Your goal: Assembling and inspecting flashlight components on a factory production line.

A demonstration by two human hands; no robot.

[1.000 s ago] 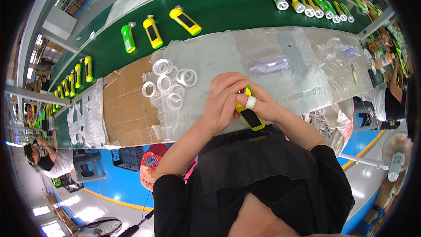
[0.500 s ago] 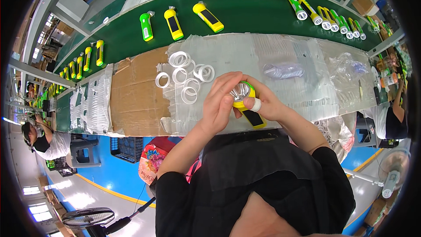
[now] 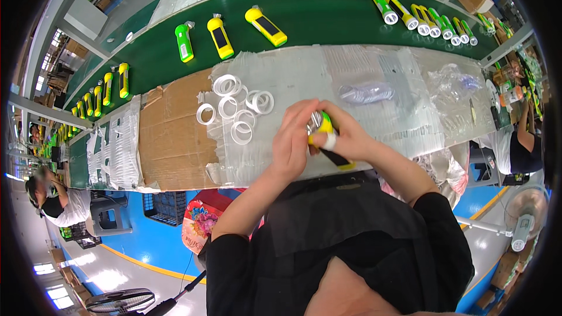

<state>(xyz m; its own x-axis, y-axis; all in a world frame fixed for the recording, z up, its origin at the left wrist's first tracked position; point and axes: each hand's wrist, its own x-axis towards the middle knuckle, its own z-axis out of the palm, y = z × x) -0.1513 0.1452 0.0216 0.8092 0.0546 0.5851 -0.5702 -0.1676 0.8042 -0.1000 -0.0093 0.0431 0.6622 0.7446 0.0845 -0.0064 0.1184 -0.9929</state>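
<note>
A yellow and green flashlight [image 3: 337,159] with a dark panel along its body is held between my hands, just above the near edge of the work surface. My right hand [image 3: 350,134] wraps its head, and a white band circles that thumb. Against the lens side, my left hand [image 3: 290,140] presses with its fingers together, hiding most of the reflector. White plastic rings [image 3: 227,107] lie loosely to the left of my hands. Right of them, a row of clear round discs [image 3: 367,93] rests on the plastic-covered surface.
Several flashlights [image 3: 220,38] lie on the green conveyor belt [image 3: 328,14] beyond the surface, with more grouped far right. Brown cardboard [image 3: 170,140] covers the left part. Crumpled clear plastic [image 3: 453,93] lies at right. Co-workers sit at both sides.
The flashlight's head has turned toward my left palm, so less of the reflector shows. My left hand has closed in against it. The whole view has shifted slightly.
</note>
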